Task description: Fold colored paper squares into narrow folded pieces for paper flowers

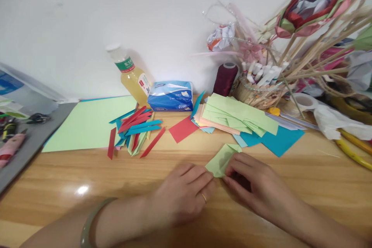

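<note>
A small piece of light green paper [221,161] with a folded top edge rests on the wooden table between my hands. My right hand [252,176] pinches its right side between thumb and fingers. At the paper's lower left corner, the fingertips of my left hand [186,192] are closed together on it; the thumb is mostly hidden. Just behind lies a fanned stack of light green paper strips [235,114], on top of peach and blue sheets. Folded red, blue and green paper strips [135,128] are heaped to the left.
A bottle of yellow drink [135,81], a blue tissue pack [171,96] and a dark thread spool [226,78] stand along the wall. At the right is a woven basket [258,93] with markers, near paper flowers [315,7]. Large green sheets [84,124] lie left.
</note>
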The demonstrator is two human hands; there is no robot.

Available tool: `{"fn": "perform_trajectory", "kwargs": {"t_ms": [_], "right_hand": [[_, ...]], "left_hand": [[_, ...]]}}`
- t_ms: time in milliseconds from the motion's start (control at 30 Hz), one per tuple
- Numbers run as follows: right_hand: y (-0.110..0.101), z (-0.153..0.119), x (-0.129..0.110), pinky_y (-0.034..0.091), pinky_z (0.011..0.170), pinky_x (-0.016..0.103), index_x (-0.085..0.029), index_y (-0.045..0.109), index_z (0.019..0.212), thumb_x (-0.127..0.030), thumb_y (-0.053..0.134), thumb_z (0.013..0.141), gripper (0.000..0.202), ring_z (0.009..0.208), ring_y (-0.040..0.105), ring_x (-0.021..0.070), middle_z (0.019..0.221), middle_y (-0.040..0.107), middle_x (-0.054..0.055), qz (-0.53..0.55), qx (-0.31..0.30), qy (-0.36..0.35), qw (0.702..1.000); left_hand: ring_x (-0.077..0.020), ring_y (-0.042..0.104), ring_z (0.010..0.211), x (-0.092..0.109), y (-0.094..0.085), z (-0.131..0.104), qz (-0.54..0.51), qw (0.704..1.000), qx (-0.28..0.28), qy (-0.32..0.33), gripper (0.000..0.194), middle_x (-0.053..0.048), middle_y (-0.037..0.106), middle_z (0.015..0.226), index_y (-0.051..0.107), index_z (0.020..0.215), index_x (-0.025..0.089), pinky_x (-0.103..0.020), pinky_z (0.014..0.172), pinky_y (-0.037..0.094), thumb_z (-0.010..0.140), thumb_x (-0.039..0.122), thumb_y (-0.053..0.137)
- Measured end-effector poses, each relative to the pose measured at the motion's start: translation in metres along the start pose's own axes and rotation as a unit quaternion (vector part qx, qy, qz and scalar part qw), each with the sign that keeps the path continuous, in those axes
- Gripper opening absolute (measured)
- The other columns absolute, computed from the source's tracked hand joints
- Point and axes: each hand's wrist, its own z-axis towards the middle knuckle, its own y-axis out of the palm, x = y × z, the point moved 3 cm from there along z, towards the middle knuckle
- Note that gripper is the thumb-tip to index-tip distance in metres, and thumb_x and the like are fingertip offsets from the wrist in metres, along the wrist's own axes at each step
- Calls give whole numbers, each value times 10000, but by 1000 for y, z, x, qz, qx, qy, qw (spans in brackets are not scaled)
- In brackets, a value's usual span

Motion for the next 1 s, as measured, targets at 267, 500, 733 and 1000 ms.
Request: {"fn": "perform_trajectory", "kwargs": {"t_ms": [267, 500, 733, 1000], "right_hand": [[5, 1, 1, 391, 592, 301, -199, 470, 740, -174, 441, 866, 132, 697, 508, 180, 751, 518, 35, -22, 5, 14, 1000], [5, 1, 1, 389, 598, 300, -196, 479, 743, -140, 429, 862, 141, 699, 504, 177, 751, 520, 38, -23, 8, 12, 1000], [3, 2, 0, 379, 570, 286, -197, 471, 708, -130, 415, 859, 174, 669, 502, 172, 720, 517, 35, -40, 29, 8, 999], [4, 5, -1, 368, 576, 296, -189, 460, 716, -137, 401, 880, 182, 675, 483, 177, 724, 502, 37, -36, 22, 13, 999]], "left_hand": [[-158, 552, 842, 2, 7, 1, -14, 999, -29, -36, 239, -40, 629, 889, 556, 1072, 118, -287, 756, 453, 942, 123, 355], [-148, 546, 872, 3, 17, -2, -35, 995, -77, -46, 178, -26, 606, 918, 550, 1010, 142, -286, 786, 443, 951, 144, 383], [-154, 545, 924, 3, 17, -4, -34, 994, -96, -35, 224, -32, 605, 931, 516, 1118, 136, -291, 823, 445, 960, 154, 359], [-169, 532, 954, 2, 15, -2, -45, 992, -111, -30, 214, -31, 587, 973, 518, 1096, 102, -303, 858, 441, 916, 113, 403]]}}
